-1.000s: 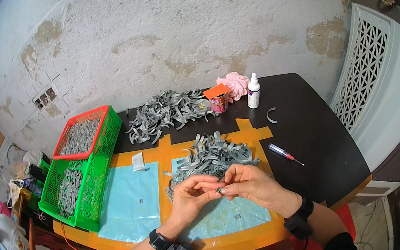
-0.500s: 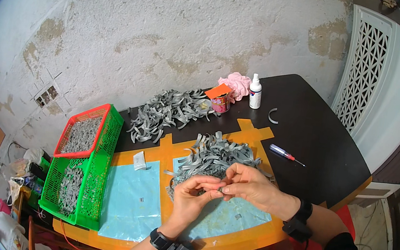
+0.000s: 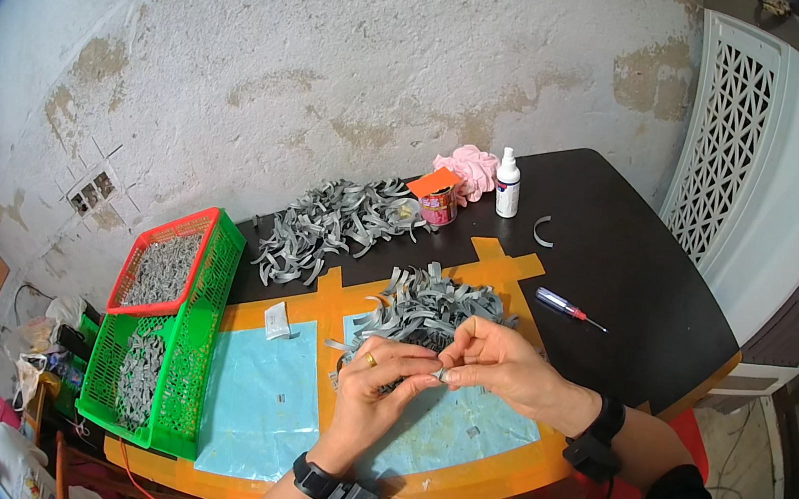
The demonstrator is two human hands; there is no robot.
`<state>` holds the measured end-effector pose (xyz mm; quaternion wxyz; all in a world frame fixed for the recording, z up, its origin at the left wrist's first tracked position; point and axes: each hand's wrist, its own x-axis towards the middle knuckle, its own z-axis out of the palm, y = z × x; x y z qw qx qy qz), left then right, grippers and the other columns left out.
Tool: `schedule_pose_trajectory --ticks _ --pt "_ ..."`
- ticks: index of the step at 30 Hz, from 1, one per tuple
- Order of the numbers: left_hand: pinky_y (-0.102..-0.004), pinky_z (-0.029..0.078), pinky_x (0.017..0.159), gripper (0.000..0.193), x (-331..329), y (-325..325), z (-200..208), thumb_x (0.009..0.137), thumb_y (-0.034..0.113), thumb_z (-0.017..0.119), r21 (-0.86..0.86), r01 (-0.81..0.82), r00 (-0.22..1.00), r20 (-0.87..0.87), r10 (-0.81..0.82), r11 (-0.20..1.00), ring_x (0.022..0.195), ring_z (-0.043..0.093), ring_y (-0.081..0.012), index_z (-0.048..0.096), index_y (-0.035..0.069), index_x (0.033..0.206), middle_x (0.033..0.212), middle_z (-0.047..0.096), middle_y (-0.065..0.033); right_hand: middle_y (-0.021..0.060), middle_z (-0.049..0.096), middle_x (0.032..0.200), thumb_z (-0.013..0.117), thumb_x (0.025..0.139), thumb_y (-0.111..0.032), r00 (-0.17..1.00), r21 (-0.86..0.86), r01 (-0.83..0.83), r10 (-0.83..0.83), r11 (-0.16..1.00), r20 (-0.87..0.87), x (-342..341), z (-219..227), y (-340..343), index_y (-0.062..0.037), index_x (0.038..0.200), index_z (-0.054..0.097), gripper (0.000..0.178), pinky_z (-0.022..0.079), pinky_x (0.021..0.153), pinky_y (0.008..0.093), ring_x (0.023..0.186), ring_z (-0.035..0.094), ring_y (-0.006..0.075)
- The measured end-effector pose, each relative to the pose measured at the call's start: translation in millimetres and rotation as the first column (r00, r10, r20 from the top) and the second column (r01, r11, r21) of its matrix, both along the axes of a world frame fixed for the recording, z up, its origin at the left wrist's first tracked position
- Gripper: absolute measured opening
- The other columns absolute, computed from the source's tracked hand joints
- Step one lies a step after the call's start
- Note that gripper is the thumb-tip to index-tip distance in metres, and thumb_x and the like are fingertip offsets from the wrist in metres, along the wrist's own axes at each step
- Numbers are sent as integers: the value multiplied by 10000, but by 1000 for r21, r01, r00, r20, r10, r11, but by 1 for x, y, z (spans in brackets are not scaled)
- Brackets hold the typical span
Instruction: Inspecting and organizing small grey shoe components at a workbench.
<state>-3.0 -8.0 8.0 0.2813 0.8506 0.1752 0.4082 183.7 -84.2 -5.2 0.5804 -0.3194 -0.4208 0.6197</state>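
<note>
My left hand [image 3: 380,378] and my right hand [image 3: 502,372] meet fingertip to fingertip over the right-hand blue sheet. Pinched between them is a small grey piece [image 3: 442,375], mostly covered by the fingers, so its exact kind cannot be made out. Just beyond the hands lies a heap of curved grey strips [image 3: 428,304], partly hidden by them. A second heap of such strips [image 3: 337,226] rests at the back of the table, by the wall.
At left, a green basket [image 3: 203,365] holds small grey pieces, with a red basket [image 3: 206,264] set on it. A screwdriver [image 3: 569,305], a single curved strip [image 3: 543,231], a spray bottle [image 3: 509,185], a tin [image 3: 438,206] and pink cloth [image 3: 471,170] occupy the dark table [image 3: 634,270].
My left hand has rolled slightly, bringing a ring on its finger into sight. The pinched piece shows lighter grey than before. The right hand keeps nearly the same place.
</note>
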Motion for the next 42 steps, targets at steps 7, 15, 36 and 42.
schedule_pose_trajectory --ticks 7,15,36,42 --pt "-301 459 757 249 1 -9 5 701 38 760 227 -66 996 -41 77 972 821 568 -188 737 85 944 888 682 -21 68 593 965 631 830 27 997 -30 64 -62 998 39 1 2 0 -51 955 467 221 472 769 264 866 579 126" --pt "-267 436 706 271 -4 4 -10 687 56 773 -28 73 997 42 -71 997 782 539 -152 749 114 951 870 672 -4 89 599 994 648 825 1 999 -81 -46 43 996 -34 1 4 -1 -54 984 461 252 462 762 277 887 570 140" --pt "-281 432 717 244 -4 1 -14 660 110 794 -72 121 990 80 -115 990 776 547 -155 754 111 901 827 648 -1 107 613 945 654 835 -25 988 -117 -156 153 981 -35 1 2 0 -31 1015 438 281 466 739 271 858 580 143" --pt "-290 426 722 215 -5 -3 -7 643 122 801 -16 97 993 72 -96 995 772 554 -151 750 104 852 800 637 3 118 615 913 650 823 22 992 -94 -111 116 989 52 -1 8 -4 -35 997 443 277 487 694 280 801 601 152"
